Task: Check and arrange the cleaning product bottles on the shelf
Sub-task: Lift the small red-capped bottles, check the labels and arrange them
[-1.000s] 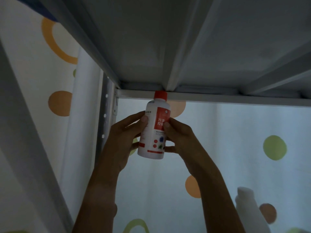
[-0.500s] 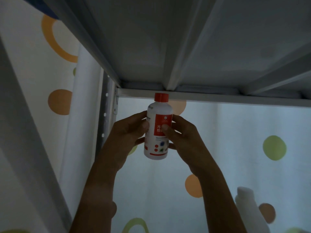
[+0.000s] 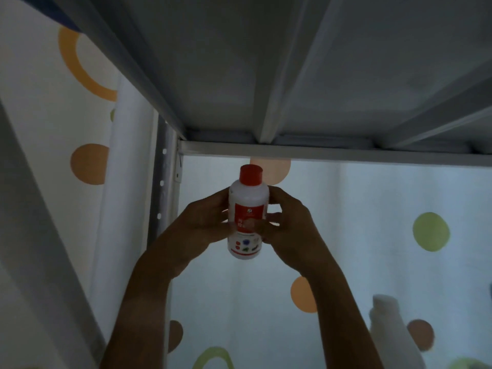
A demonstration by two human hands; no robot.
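A small white bottle (image 3: 249, 206) with a red cap and a red label is held upright in the air, just below the underside of the upper shelf (image 3: 266, 75). My left hand (image 3: 198, 226) grips its left side with curled fingers. From the right, my right hand (image 3: 291, 230) holds it, thumb across the label. The label faces me. The bottle's base touches nothing.
A white bottle (image 3: 390, 334) stands low at the right. The white perforated shelf post (image 3: 162, 198) rises left of my hands. A backlit curtain (image 3: 372, 209) with orange and green dots hangs behind and to the left. A metal crossbar (image 3: 346, 154) runs just above the bottle.
The bottle has dropped slightly from the crossbar and turned so the label faces me more squarely. Both hands have closed further round it.
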